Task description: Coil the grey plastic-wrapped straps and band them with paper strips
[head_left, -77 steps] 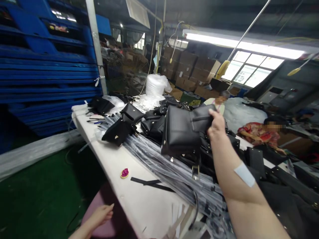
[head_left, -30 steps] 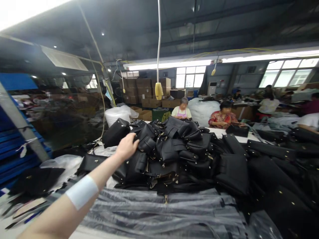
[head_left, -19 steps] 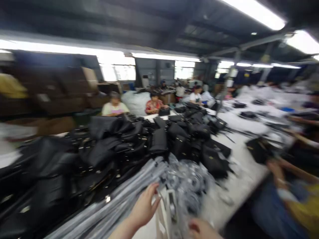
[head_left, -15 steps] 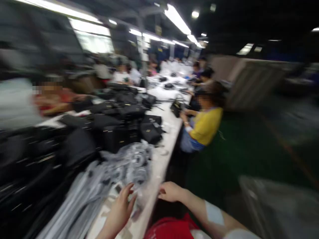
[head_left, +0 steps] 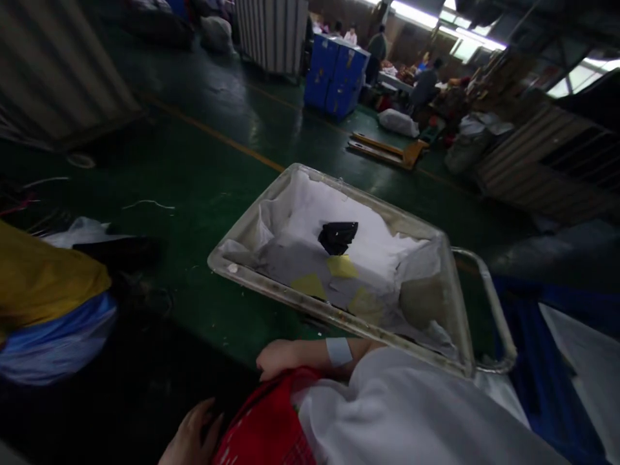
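My left hand [head_left: 192, 434] is at the bottom edge, left of my red apron [head_left: 266, 426]. Its fingers are slightly bent and apart, and nothing shows in them. In front of the apron is my right hand [head_left: 277, 357], its fingers turned down and hidden from sight. A light patch [head_left: 338, 351] is on the right forearm. Beyond that arm stands a pale-rimmed cart [head_left: 285, 300] with a white lining. Inside lie a small black item [head_left: 338, 237] and several yellow sheets [head_left: 341, 265]. Neither hand touches the cart.
A metal handle [head_left: 494, 310] sticks out from the cart's right end. A person in a yellow top [head_left: 48, 274] sits at left. Farther off are blue bins [head_left: 334, 74], a yellow pallet jack [head_left: 387, 152] and striped carts [head_left: 271, 35] on the green floor [head_left: 194, 181].
My view has swung right, from the long table of black bags to the cart on the floor. My hands have come away from the table edge and are close to my body.
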{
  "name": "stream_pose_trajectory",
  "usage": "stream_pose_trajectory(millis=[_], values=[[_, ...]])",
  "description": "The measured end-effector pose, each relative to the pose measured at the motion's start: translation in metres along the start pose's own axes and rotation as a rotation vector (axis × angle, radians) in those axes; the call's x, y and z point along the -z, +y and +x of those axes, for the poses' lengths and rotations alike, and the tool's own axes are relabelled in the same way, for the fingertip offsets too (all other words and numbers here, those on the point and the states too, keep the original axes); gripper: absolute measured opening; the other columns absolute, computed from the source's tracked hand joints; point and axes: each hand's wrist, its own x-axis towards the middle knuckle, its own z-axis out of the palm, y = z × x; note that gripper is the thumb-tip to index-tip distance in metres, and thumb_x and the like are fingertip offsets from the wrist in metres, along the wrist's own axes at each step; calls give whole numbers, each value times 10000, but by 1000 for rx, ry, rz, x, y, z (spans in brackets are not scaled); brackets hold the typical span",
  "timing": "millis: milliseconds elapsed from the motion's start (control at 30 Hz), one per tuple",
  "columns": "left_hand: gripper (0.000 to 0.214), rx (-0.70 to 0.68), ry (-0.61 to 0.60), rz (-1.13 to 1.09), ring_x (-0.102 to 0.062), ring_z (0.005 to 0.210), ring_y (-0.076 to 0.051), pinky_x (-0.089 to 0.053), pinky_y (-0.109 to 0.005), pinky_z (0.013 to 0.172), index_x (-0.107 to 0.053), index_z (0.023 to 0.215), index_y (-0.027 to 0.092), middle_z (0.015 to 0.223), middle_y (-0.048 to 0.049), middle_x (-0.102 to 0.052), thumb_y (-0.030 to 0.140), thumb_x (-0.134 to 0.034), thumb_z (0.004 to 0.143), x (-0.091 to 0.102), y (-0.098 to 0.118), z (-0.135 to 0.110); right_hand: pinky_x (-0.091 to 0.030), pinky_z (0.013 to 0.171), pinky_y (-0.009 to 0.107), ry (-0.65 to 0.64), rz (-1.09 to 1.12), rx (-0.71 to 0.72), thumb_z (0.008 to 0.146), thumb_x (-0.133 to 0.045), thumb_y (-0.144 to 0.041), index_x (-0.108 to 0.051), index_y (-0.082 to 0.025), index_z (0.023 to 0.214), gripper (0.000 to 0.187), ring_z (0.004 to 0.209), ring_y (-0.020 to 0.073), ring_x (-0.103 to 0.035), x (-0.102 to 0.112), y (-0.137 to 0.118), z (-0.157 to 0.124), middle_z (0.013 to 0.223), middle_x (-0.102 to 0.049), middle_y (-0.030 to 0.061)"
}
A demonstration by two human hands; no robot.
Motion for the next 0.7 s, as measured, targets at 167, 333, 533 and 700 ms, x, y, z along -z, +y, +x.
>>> stream_pose_trajectory(millis=[167, 333, 533, 700], values=[[493, -93, -253, 83, -701, 940, -271, -554, -395, 889, -611, 989, 172, 1070, -154, -700, 546, -424, 727, -3, 38, 36, -481, 644, 277, 185, 126, -185, 825, -568, -414, -729, -156, 938, 324, 841, 247, -684, -15, 38, -42, 958, -732, 124], [520, -163, -419, 224, -677, 997, -228, -513, -364, 938, -565, 1144, 107, 1180, -178, -653, 453, -381, 802, 2, 42, 50, -450, 655, 261, 358, 299, -454, 848, -541, -357, -723, -156, 955, 292, 848, 232, -670, -57, 66, -107, 956, -726, 115], [448, -237, -439, 216, -687, 972, -210, -520, -338, 911, -591, 1122, 121, 1148, -166, -677, 397, -372, 845, -16, 25, 70, -423, 652, 257, 484, 429, -639, 801, -590, -231, -683, -144, 641, 204, 727, 202, -625, -90, 95, -161, 722, -691, 94], [337, -272, -480, 177, -702, 936, -196, -538, -304, 875, -633, 1051, 187, 1098, -111, -712, 355, -452, 823, -20, 32, 100, -426, 669, 269, 620, 586, -711, 814, -560, -245, -696, -159, 754, 172, 724, 191, -597, -66, 130, -152, 765, -676, 66]])
